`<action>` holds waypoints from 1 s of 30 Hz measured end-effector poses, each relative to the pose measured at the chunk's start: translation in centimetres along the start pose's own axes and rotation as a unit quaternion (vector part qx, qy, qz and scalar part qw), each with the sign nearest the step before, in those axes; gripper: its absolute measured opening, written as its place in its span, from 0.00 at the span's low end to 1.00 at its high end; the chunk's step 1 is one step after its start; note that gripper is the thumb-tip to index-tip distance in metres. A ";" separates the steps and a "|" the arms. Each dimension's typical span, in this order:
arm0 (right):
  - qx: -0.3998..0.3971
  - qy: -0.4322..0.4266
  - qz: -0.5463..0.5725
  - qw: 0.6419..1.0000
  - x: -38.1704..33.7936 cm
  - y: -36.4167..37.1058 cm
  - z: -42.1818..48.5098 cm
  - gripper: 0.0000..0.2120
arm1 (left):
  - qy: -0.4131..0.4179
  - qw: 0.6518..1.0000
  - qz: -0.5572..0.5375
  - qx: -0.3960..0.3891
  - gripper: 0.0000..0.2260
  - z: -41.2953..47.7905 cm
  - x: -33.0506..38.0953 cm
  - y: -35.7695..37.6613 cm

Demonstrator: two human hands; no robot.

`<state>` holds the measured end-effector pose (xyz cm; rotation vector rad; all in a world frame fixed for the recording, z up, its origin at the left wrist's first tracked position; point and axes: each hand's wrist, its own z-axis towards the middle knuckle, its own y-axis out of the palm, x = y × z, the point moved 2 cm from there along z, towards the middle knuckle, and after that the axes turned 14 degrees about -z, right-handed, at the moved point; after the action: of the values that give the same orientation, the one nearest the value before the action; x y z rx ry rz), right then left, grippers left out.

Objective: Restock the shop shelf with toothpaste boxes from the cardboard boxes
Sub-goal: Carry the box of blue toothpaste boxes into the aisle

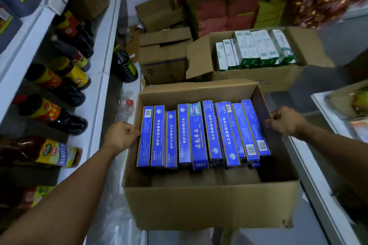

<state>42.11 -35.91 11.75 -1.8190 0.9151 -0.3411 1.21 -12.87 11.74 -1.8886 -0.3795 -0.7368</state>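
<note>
Both hands (121, 135) (282, 121) grip the toothpaste carton (209, 205).

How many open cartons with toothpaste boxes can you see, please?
2. The near carton, gripped by the left hand and right hand, holds blue boxes; the far carton behind it holds white-green boxes. The shut cartons beyond may hide more.

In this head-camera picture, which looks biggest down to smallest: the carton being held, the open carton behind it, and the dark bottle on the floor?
1. Held carton, nearest the camera.
2. Open carton behind it; farther off, so true order of these two is unsure.
3. Dark bottle, smallest.
</note>
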 end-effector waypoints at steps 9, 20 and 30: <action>0.024 0.121 0.063 0.990 13.1 -1.4 -12.6 0.18 | 0.089 0.989 0.005 -0.121 0.17 -4.6 10.4 5.0; 0.075 0.296 0.177 0.936 23.3 2.9 -31.0 0.20 | 0.273 0.915 0.077 -0.288 0.18 -8.0 22.5 14.1; 0.138 0.488 0.271 0.818 23.9 11.0 -50.7 0.23 | 0.408 0.785 0.159 -0.438 0.18 -16.5 32.5 25.5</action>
<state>22.73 -88.99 19.79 -0.9615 1.9103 -1.0199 35.06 -40.78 19.18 -2.1041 0.9779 -1.5571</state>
